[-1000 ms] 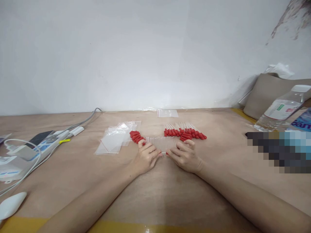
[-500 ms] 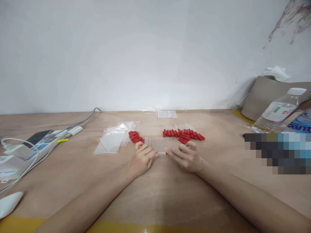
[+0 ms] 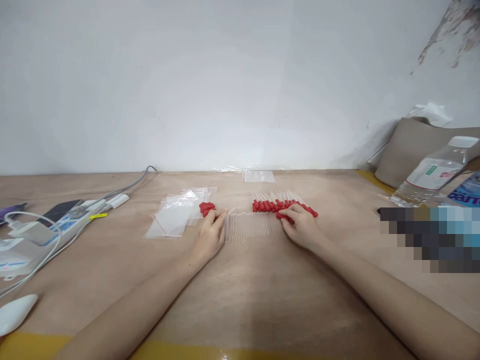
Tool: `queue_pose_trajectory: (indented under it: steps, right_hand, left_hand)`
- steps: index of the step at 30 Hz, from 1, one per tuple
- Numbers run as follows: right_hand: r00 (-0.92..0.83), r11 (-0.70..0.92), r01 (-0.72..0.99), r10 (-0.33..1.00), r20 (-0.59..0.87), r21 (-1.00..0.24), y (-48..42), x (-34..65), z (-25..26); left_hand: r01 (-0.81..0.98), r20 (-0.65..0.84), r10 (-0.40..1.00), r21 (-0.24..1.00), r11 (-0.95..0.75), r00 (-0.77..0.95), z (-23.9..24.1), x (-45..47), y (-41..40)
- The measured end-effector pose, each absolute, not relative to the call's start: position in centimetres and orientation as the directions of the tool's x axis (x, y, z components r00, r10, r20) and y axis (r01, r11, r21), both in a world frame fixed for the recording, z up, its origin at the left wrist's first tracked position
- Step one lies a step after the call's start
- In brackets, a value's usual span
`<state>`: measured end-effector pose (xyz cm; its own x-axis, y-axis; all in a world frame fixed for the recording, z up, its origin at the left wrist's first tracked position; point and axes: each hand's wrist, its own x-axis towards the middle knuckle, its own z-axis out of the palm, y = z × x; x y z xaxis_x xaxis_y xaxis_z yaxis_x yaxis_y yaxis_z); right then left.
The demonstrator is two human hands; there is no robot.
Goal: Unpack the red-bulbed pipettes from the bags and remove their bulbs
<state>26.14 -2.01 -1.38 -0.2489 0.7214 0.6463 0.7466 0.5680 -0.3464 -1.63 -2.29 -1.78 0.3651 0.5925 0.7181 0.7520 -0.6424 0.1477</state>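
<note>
- Slim clear plastic tubes (image 3: 249, 228) lie between the hands; a nudge could scatter them.
- Left hand (image 3: 210, 233) curls beside them (grip unclear).
- Right hand (image 3: 303, 228) touches red rounded bulbs (image 3: 283, 216), grip unclear; these could roll.

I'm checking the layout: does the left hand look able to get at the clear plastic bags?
Probably yes: bare tabletop separates the left hand from the clear plastic bags; red pieces lie only near their right edge.

The left forearm (image 3: 150, 300), lower left of the frame, is bare, a small spot (image 3: 190, 265) near its wrist; the right forearm (image 3: 375, 282), lower right, is bare; left hand (image 3: 210, 232) and right hand (image 3: 303, 228) are bare too.
</note>
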Motion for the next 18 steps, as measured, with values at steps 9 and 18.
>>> queue_pose_trajectory:
  steps: [9,18]
  right_hand:
    - [-0.393,0.621,0.756,0.682,0.617,-0.206,-1.92,26.3,-1.93]
    - [-0.387,0.588,0.798,0.67,0.634,-0.135,-2.05,26.51,-1.91]
  left_hand:
    - [0.735,0.742,0.54,0.095,-0.671,0.397,-1.29,-1.11,-2.68]
    - [0.675,0.735,0.538,0.15,-0.722,0.413,-1.78,-0.97,-2.99]
